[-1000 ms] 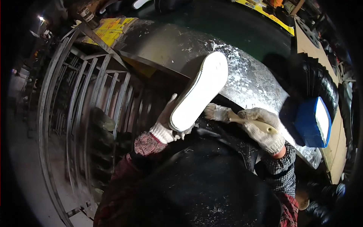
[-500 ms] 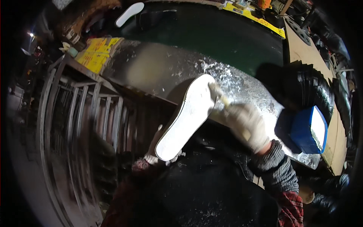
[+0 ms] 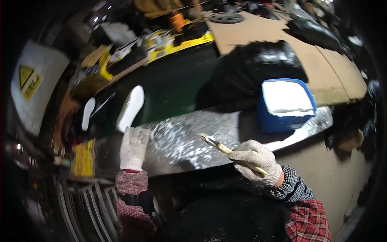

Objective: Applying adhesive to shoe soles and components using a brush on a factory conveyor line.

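My left hand (image 3: 135, 148), in a pale knit glove, reaches over the metal bench edge. Its fingers are closed at the near end of a white shoe sole (image 3: 133, 105), which lies over the dark green belt (image 3: 173, 90); the grip itself is partly hidden. My right hand (image 3: 256, 162), gloved alike, is wrapped round the wooden handle of a brush (image 3: 215, 144). The brush's whitened tip points left, above the white-smeared metal strip (image 3: 177, 139). A blue tub (image 3: 278, 124) filled with white paste (image 3: 287, 97) stands beyond my right hand.
Another white sole (image 3: 88, 113) lies farther left on the belt. Behind the tub sits a stack of glossy black pieces (image 3: 262, 64), beside a tan board (image 3: 322, 76). Metal rack bars (image 3: 94, 211) stand at lower left. Yellow sheeting (image 3: 84, 158) covers the bench's left end.
The white sole has gone from in front of my body forward to the belt with my left hand. My right hand has drawn the brush away from it. The view has swung right.
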{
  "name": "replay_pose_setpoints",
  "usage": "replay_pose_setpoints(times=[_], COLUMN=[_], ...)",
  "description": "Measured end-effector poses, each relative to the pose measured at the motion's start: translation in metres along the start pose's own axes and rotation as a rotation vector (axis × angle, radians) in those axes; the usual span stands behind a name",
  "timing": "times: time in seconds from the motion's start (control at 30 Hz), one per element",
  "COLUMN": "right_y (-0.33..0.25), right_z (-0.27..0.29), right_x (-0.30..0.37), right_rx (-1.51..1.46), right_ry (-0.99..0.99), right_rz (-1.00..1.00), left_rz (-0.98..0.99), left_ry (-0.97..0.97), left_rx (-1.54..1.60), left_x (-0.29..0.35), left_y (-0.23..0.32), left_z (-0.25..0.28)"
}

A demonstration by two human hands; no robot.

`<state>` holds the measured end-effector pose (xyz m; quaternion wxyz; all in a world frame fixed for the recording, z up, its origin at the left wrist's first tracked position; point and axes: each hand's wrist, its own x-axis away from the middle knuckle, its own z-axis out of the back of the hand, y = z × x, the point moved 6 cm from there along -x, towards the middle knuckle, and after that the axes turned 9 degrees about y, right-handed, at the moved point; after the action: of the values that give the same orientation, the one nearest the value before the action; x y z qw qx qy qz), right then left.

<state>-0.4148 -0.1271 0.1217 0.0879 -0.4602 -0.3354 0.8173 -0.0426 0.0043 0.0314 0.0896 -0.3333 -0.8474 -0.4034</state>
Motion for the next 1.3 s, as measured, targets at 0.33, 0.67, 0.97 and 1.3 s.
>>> replay_pose_setpoints(times=[0.33, 0.67, 0.97, 1.3], right_y=[0.003, -0.01, 0.015, 0.021], right_z=[0.074, 0.087, 0.179, 0.164], right_x=[0.087, 0.062, 0.012, -0.01], right_rx=[0.008, -0.058, 0.177, 0.442], right_ry=[0.19, 0.219, 0.574, 0.513], right_rz=[-0.236, -0.054, -0.324, -0.221], left_rz=[0.367, -0.538, -1.173, -0.961], left_ry=[-0.321, -0.436, -1.086, -0.261], left_rx=[-0.411, -0.749, -2.059, -2.178], left_x=[0.015, 0.073, 0.187, 0.126], left_y=[-0.237, -0.144, -0.048, 0.004], left_z=[-0.194, -0.173, -0.079, -0.038])
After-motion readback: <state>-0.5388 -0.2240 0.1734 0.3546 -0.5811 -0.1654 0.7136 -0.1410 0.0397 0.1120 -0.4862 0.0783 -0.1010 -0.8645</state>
